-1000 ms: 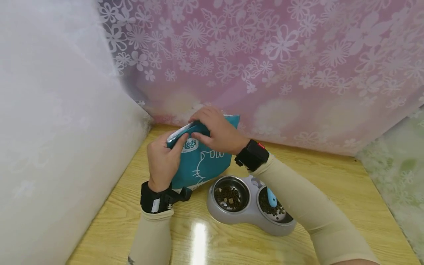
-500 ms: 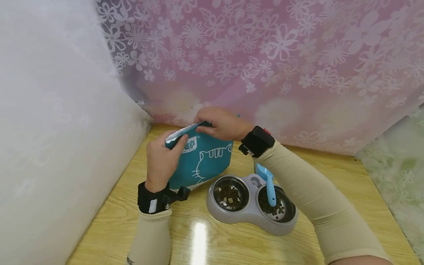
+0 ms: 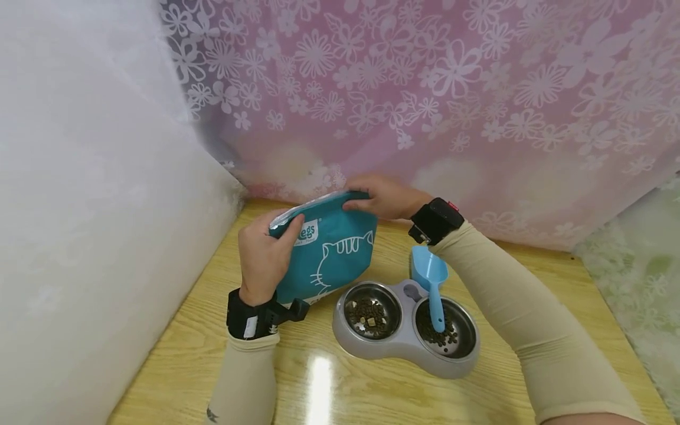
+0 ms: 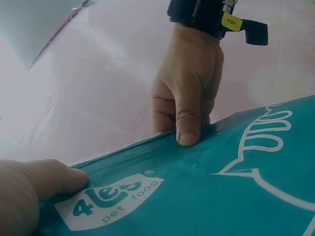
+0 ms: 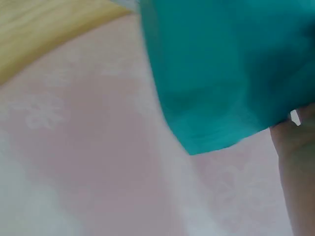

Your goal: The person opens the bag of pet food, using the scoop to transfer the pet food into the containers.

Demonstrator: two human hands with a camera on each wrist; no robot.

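Observation:
A teal pet food bag [image 3: 340, 239] with a white cat outline stands on the table at centre-left in the head view. My left hand [image 3: 264, 251] grips its top left corner, thumb on the front. Farther along the top edge, toward the right corner, my right hand [image 3: 385, 198] pinches the rim between thumb and fingers. In the left wrist view the right hand [image 4: 189, 93] comes down from above, its thumb pressed on the bag's front [image 4: 197, 182]. A corner of the bag [image 5: 206, 88] fills the upper right of the right wrist view, where most of the hand is cut off.
In front of the bag sits a grey double pet bowl [image 3: 402, 342] with kibble in both metal bowls. A light blue scoop [image 3: 432, 277] leans over the right bowl, its handle inside. Floral-covered walls [image 3: 398, 118] enclose the wooden table [image 3: 361, 395].
My right hand has slid rightward along the bag's top edge, and more of the cat print shows. The right forearm has moved off the scoop and right bowl. My left hand has hardly moved.

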